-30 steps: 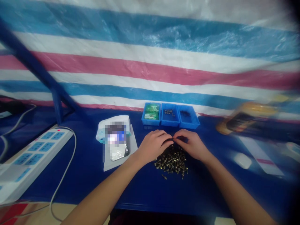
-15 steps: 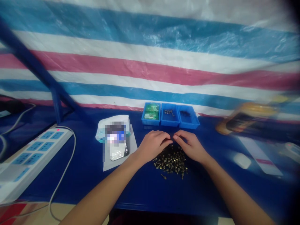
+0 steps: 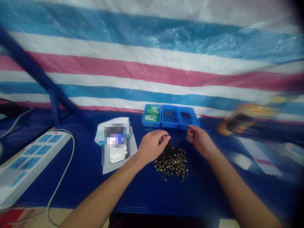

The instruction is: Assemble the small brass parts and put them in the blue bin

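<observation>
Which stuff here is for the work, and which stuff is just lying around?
Seems part of the work:
the pile of small metal pieces, left hand at its edge
the three blue trays, right hand near the rightmost one

Probably just lying about:
phone
white power strip
blurry bottle-like thing

- Left hand (image 3: pixel 152 144): ungloved, slender fingers (image 3: pixel 162 133), bare wrist.
- Right hand (image 3: pixel 201 139): ungloved too, its wrist likewise bare.
- Left forearm (image 3: pixel 109 194) and right forearm (image 3: pixel 239 188): slim, uncovered as far up as I can see, broadening away from the wrists.
</observation>
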`<action>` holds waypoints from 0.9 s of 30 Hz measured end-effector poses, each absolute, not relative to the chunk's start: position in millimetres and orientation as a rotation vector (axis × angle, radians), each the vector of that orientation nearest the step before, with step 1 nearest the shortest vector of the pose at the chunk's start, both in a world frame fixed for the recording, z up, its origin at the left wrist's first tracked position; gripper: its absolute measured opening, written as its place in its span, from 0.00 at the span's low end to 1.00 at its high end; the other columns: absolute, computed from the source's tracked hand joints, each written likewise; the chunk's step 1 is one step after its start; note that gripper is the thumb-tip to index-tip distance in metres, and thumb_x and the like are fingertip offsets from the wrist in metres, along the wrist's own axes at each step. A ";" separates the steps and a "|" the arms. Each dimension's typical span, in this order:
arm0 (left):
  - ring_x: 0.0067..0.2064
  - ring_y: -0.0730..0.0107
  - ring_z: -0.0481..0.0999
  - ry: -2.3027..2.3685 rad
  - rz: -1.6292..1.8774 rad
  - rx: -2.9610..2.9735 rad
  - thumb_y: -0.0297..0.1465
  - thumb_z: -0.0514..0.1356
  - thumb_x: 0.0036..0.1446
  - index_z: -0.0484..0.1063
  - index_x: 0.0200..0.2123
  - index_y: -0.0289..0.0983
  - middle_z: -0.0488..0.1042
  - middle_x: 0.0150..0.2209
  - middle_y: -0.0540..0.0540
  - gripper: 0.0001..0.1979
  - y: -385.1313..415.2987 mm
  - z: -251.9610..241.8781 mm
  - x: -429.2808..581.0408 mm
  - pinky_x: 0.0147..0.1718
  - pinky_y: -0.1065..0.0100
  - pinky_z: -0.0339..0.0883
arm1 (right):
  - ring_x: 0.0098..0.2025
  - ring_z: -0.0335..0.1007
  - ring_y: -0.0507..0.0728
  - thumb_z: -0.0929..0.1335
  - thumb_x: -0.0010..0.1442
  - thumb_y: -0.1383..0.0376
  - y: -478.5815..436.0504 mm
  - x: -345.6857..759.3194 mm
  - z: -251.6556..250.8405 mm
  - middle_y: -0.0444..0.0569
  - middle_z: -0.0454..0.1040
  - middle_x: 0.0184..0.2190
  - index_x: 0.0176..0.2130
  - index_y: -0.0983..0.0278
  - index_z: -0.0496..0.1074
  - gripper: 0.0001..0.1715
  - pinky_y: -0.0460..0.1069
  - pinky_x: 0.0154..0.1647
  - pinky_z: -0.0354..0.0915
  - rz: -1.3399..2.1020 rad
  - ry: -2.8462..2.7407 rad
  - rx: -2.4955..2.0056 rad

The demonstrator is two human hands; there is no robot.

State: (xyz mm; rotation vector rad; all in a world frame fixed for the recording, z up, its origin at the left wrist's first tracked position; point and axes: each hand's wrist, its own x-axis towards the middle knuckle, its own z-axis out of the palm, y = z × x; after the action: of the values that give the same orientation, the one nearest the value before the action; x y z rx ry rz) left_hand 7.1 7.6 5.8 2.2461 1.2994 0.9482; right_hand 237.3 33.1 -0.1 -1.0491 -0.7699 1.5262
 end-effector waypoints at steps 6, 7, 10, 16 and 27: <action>0.37 0.69 0.74 1.327 0.967 2.256 0.33 0.54 0.65 0.73 0.41 0.41 0.75 0.34 0.51 0.08 9.4 4.0 7.4 0.39 0.66 0.65 | 0.22 0.58 0.48 0.71 0.57 0.52 37.2 238.0 -11.7 0.42 0.70 0.30 0.51 0.56 0.69 0.23 0.45 0.21 0.54 1.297 -0.904 -1.112; 0.37 0.69 0.74 1.335 0.974 2.256 0.33 0.54 0.65 0.73 0.41 0.41 0.76 0.34 0.50 0.08 9.7 4.1 7.1 0.39 0.66 0.65 | 0.22 0.58 0.48 0.70 0.58 0.52 37.0 238.7 -13.1 0.42 0.69 0.28 0.49 0.57 0.70 0.22 0.45 0.21 0.54 1.248 -1.000 -1.158; 0.37 0.68 0.74 1.349 0.986 2.260 0.33 0.54 0.65 0.74 0.40 0.41 0.76 0.34 0.50 0.09 10.2 4.5 6.1 0.39 0.66 0.66 | 0.27 0.63 0.51 0.70 0.59 0.56 33.9 239.5 -14.3 0.44 0.72 0.30 0.44 0.60 0.75 0.15 0.47 0.27 0.59 1.066 -1.502 -1.258; 0.37 0.67 0.74 1.339 0.987 2.272 0.32 0.53 0.65 0.74 0.40 0.41 0.76 0.35 0.49 0.09 9.5 4.0 6.1 0.38 0.66 0.66 | 0.40 0.71 0.56 0.65 0.62 0.67 21.9 233.0 -8.3 0.49 0.75 0.41 0.45 0.57 0.78 0.14 0.52 0.42 0.66 0.817 -2.270 -1.112; 0.36 0.68 0.74 1.330 0.938 2.302 0.32 0.54 0.64 0.74 0.39 0.40 0.75 0.34 0.49 0.08 8.5 4.7 6.2 0.34 0.68 0.66 | 0.44 0.69 0.57 0.66 0.62 0.70 24.1 237.4 -7.4 0.49 0.72 0.40 0.42 0.55 0.78 0.14 0.53 0.47 0.64 0.678 -2.461 -1.050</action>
State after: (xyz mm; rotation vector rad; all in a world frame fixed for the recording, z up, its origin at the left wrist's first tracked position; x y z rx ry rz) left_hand 6.2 8.5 4.7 2.3018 1.3298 0.9375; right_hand 237.4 24.1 -7.4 -1.0504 -2.4609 0.6780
